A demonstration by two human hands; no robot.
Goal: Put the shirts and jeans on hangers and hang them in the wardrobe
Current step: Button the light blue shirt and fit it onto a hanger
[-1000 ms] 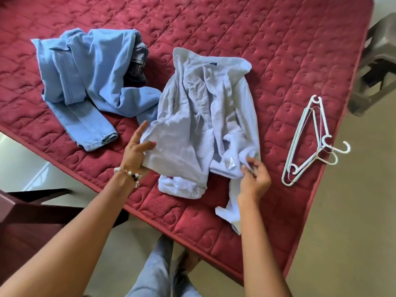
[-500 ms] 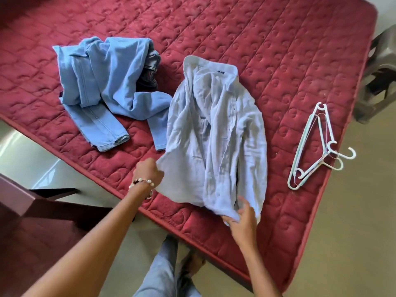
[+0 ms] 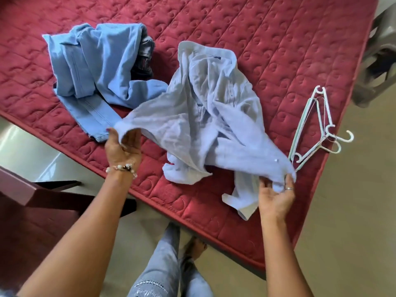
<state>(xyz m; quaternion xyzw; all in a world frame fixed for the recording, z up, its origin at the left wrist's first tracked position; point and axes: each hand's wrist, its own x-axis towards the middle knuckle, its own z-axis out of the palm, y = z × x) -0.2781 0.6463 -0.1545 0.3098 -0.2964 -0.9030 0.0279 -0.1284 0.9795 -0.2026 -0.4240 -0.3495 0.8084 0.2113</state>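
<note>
Hands, left hand (image 3: 123,146) and right hand (image 3: 276,195), each pinch a hem corner of the crumpled pale-blue cotton shirt (image 3: 205,118), spreading it on the red quilted mattress (image 3: 278,39); next, probably fetching a white plastic hanger (image 3: 317,127)

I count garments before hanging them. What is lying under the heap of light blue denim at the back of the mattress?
A dark garment pokes out from under the denim heap at its right edge, on the red mattress. How far it reaches beneath, or whether more lies there, is covered.

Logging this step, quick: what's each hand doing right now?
Left hand: holding the hem of the pale blue shirt.
Right hand: pinching the shirt's other hem corner.
</note>
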